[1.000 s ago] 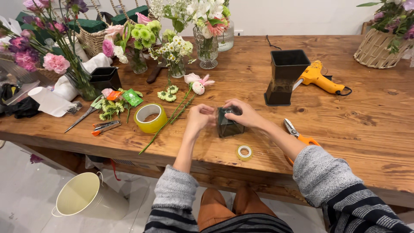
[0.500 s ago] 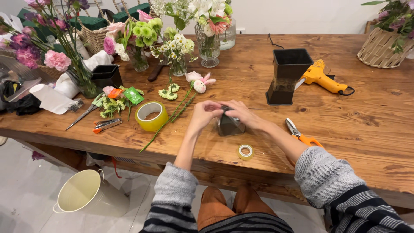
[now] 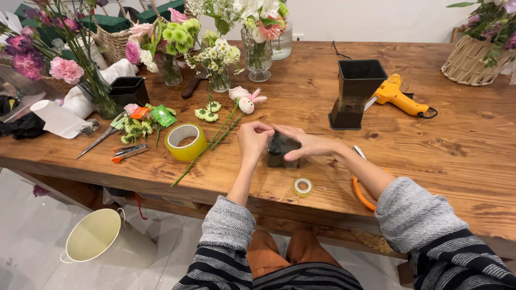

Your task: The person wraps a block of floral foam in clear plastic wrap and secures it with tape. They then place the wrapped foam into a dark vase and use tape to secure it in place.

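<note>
A small dark block-shaped container stands on the wooden table in front of me. My right hand lies over its top and right side, gripping it. My left hand is at its left edge with fingers pinched together near the top; whether something thin is held in the pinch is unclear. A small roll of clear tape lies just in front of the container. Long green flower stems with a pink and white bloom lie to the left of my hands.
A wide yellow tape roll, scissors and cut green blooms lie at left. A tall black vase and a yellow glue gun stand behind. Orange-handled scissors lie under my right forearm. Flower vases line the back; a cream bucket sits on the floor.
Both hands stay on the dark container. My left hand's fingers have drawn closer into a pinch at its top left edge.
</note>
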